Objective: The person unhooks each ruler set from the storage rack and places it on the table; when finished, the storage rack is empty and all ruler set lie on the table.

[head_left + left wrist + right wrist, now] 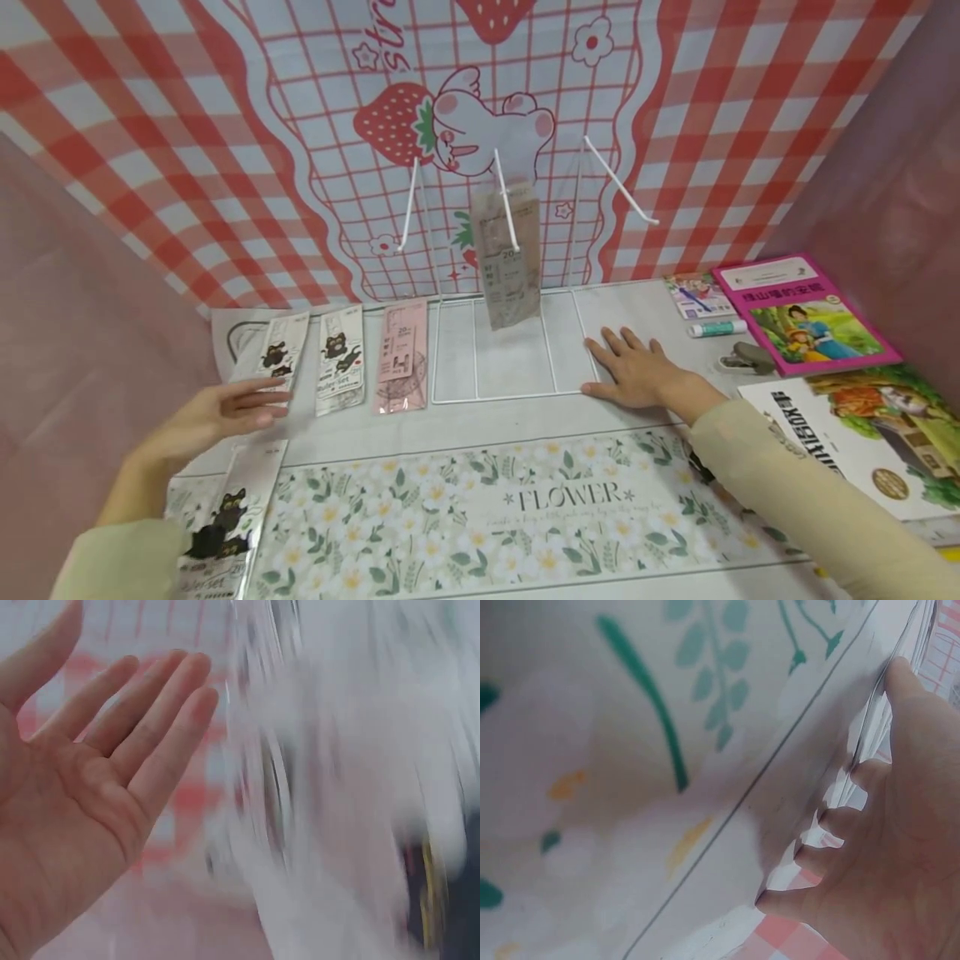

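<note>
Ruler-set packet (234, 521), white with black cats, lies on the near side of the left hand (225, 412), which stretches loosely, holding nothing. Past that hand, another cat packet (283, 346); well apart, the empty right hand (633, 371) spreads beside a wire rack (510, 396).

Soft, even light covered the worktop (337, 439) in the head view, with glints on a ruler-set packet (234, 512) near the worktop's left edge. Motion blur smeared the left wrist view beside the left hand (82, 795). In the right wrist view a floral print (649, 697) lay dim and unfocused, with shadow beside the right hand (889, 832).
</note>
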The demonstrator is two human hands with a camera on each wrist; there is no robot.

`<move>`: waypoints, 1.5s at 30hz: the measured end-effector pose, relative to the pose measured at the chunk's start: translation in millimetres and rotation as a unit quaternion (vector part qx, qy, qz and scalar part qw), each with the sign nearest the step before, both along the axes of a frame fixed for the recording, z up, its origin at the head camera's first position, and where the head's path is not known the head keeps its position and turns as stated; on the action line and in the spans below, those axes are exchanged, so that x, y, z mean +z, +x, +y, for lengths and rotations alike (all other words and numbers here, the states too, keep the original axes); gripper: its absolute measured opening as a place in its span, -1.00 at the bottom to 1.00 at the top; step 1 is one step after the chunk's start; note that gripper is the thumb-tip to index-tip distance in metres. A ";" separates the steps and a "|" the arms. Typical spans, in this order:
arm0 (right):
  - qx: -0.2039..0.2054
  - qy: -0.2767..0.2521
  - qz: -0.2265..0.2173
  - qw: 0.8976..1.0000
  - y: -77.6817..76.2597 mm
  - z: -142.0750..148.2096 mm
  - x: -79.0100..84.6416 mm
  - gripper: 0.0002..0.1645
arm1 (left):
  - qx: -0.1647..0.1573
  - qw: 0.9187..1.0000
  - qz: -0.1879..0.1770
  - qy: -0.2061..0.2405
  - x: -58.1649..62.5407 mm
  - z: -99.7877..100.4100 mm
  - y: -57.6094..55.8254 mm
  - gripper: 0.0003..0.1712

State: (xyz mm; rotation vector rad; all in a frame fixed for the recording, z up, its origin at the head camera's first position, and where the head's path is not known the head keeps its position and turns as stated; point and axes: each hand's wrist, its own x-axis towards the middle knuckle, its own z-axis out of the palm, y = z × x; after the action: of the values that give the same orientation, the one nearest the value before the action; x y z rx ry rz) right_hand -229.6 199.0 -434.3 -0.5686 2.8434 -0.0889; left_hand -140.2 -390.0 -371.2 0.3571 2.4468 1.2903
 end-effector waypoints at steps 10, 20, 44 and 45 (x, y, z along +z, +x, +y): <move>-0.001 -0.004 0.000 1.000 -0.2 -0.2 -1.9 0.05 | -0.053 0.996 0.066 0.012 -9.7 117.5 -48.8 -0.32; -0.003 0.001 0.002 1.000 -0.3 3.8 -4.3 0.05 | -0.028 0.986 0.150 0.062 29.4 214.7 -101.3 -0.30; -0.001 -0.002 0.004 1.000 -1.0 1.7 -4.0 0.05 | 0.062 0.922 0.341 0.172 80.0 299.8 -130.6 -0.69; -0.002 -0.002 0.003 1.000 -1.1 1.8 -4.0 0.05 | 0.064 0.922 0.341 0.171 80.1 300.3 -130.8 -0.70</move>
State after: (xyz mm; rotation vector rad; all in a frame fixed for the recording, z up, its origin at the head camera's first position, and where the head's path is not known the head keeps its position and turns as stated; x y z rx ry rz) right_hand -230.7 200.8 -438.3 -0.5659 2.8516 -0.0931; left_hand -271.0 -89.7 -291.1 0.8797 2.8070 1.9149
